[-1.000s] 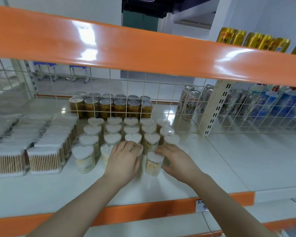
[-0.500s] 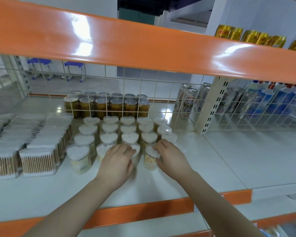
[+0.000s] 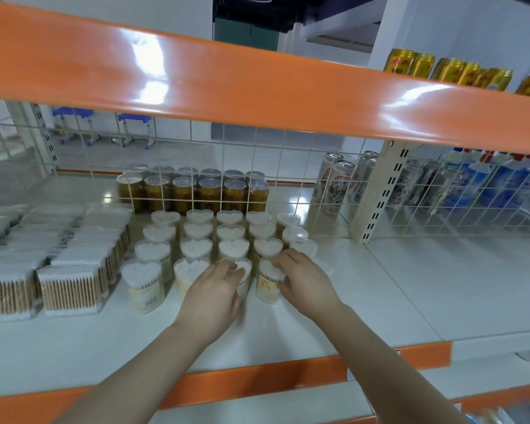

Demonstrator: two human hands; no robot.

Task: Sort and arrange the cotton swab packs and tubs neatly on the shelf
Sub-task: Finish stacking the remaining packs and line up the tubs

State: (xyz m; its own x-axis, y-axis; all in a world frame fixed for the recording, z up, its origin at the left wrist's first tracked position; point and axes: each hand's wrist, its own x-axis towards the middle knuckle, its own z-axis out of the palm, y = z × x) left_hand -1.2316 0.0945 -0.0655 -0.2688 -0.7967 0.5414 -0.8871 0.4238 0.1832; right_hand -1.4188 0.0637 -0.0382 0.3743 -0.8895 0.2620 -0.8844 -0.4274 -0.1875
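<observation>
Since a second ago both hands have reached a little farther into the block of tubs, and the right-hand front tub now stands closer to its neighbours. On the white shelf [image 3: 288,332], the flat cotton swab packs [image 3: 71,289] lie in rows at far left. Just beside them stand the heart-lidded tubs [image 3: 196,249] in rows. The left hand [image 3: 211,295] curls its fingers over a front-row tub [image 3: 244,270]. The right hand [image 3: 306,283] grips the next front tub [image 3: 266,286], fingertips on its lid and thumb on its side. Behind the wire grid sit gold-lidded jars [image 3: 193,194], with drink cans [image 3: 337,185] farther right.
</observation>
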